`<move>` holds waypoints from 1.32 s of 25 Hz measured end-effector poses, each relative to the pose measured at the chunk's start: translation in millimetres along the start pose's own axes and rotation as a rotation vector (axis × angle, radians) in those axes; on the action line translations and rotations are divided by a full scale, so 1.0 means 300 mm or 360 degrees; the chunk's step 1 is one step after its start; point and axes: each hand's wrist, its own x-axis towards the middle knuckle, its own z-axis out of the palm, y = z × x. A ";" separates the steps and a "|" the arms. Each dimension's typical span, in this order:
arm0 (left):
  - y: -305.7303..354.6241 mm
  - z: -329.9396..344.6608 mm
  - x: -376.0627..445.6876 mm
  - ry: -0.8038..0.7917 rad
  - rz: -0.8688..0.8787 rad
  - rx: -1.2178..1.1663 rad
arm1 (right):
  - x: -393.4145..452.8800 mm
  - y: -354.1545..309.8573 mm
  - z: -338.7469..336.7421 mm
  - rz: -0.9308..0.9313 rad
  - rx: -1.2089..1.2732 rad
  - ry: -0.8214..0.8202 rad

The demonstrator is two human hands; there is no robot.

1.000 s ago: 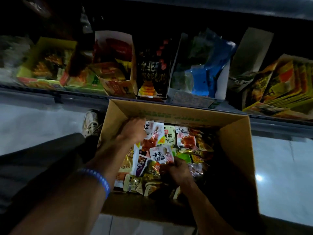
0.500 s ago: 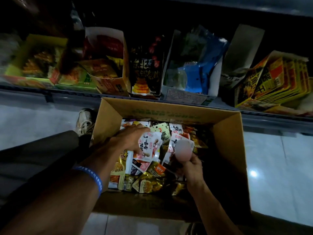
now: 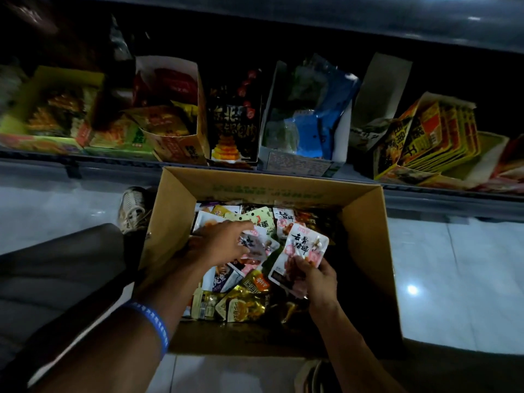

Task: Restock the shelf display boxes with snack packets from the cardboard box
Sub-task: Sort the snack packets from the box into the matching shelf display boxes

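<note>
Pale floor tiles [image 3: 453,265] run under a dim shelf [image 3: 255,177] lined with display boxes [image 3: 303,131]. Below it sits the open cardboard box [image 3: 365,222], heaped with snack packets [image 3: 243,304]. Inside it, the left hand [image 3: 226,242] pinches a blurred white packet [image 3: 255,245], while the right hand [image 3: 317,276] grips a pink-and-white packet [image 3: 303,251] raised just above the heap.
</note>
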 end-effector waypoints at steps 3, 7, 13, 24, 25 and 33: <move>0.032 -0.066 0.026 -0.0042 -0.0410 -0.0756 | -0.002 -0.041 0.034 -0.0026 0.0215 -0.0139; 0.087 -0.166 0.017 -0.0078 -0.0619 -0.1363 | -0.049 -0.153 0.102 -0.0010 0.0363 -0.0465; 0.276 -0.184 -0.017 -0.0215 -0.0466 -0.2193 | -0.084 -0.286 0.123 -0.0164 0.0433 -0.0490; 0.255 -0.108 0.025 0.0202 -0.0505 -0.2301 | -0.006 -0.283 -0.083 -0.0036 0.0798 -0.0600; 0.247 -0.107 0.026 0.0164 -0.0543 -0.2313 | 0.005 -0.293 -0.098 -0.0055 0.0807 -0.0588; 0.212 -0.050 0.022 0.0058 -0.0302 -0.1826 | -0.016 -0.291 -0.006 -0.0147 0.0500 -0.0294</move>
